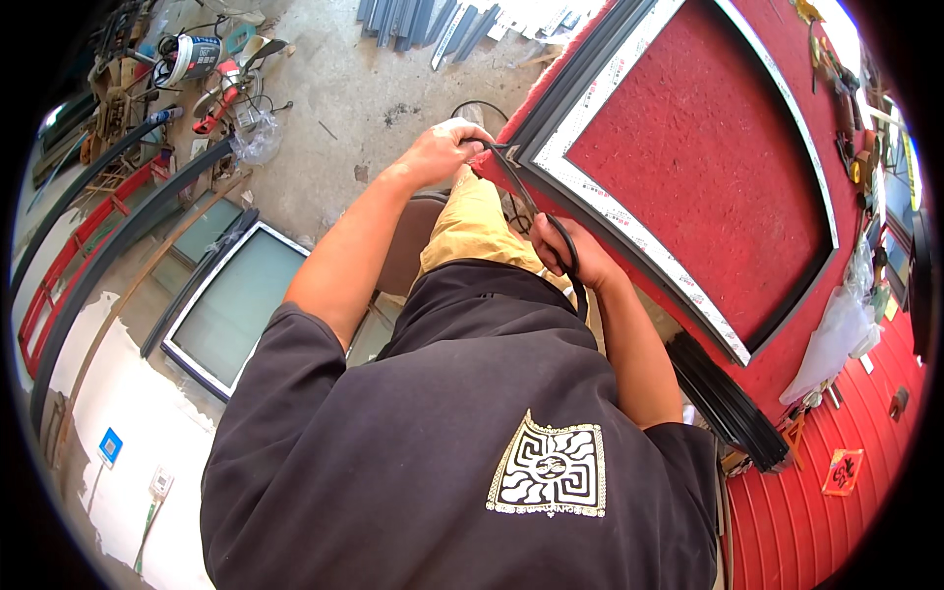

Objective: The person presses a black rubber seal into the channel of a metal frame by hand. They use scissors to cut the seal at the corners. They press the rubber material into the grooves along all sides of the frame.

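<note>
Red table (688, 118) supporting white-edged frame (644, 253) at right. Left hand (442, 154) pinching black strip (520, 187) beside frame's left corner; right hand (587, 258) gripping strip's nearer length (likely keeping slack controlled).

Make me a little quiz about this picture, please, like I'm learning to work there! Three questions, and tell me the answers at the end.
1. What are the left hand and the right hand both holding?
2. True or false: the big frame lies on a green table.
3. Which colour are the trousers? A) blue B) yellow C) green

Key:
1. A bendy black strip.
2. False: the table is red.
3. B
</note>
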Motion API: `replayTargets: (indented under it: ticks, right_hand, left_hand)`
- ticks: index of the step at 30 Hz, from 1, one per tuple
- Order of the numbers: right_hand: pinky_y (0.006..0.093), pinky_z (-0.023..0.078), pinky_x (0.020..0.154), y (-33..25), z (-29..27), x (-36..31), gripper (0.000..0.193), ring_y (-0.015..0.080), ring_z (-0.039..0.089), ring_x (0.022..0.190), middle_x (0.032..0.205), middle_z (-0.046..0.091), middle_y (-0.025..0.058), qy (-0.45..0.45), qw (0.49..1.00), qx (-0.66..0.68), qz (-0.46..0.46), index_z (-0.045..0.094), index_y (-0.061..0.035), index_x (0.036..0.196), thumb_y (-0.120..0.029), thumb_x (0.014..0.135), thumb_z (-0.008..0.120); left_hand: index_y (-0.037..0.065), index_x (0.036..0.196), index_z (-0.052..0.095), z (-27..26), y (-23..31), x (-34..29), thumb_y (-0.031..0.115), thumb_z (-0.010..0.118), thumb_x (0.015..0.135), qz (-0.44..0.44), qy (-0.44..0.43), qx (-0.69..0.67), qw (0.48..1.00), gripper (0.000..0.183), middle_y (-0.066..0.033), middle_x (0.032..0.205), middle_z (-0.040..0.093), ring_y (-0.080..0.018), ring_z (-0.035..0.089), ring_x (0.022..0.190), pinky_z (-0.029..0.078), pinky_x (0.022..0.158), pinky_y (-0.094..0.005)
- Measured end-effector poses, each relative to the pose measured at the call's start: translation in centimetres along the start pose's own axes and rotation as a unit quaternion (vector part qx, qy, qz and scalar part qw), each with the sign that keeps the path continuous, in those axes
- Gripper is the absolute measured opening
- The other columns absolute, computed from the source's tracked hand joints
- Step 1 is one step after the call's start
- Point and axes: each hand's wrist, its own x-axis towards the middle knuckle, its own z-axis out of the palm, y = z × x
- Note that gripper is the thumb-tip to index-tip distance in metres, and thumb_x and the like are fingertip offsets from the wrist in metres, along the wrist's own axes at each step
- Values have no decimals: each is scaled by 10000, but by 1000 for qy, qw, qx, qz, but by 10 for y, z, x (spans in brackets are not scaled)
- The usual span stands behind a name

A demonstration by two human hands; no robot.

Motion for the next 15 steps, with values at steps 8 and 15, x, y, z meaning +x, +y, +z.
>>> replayTargets:
  ticks: [8,15]
  right_hand:
    - [280,386,572,-17,-12,-27,639,91,484,587,656,493,-16,-56,997,-59,-9,619,-52,884,-645,1117,576]
    - [299,473,698,-50,-34,-69,299,80,545,766,810,615,-32,347,919,-164,-85,729,-17,1068,-315,1069,754]
  left_hand:
    - [93,1277,799,9,-11,2,198,688,1085,-33,-12,-73,997,245,-112,1243,771,-208,734,1132,567,1008,-371]
    - [35,1282,770,15,-5,-9,199,672,1127,-36,-8,-104,994,246,30,1047,760,-66,658,925,550,843,-282]
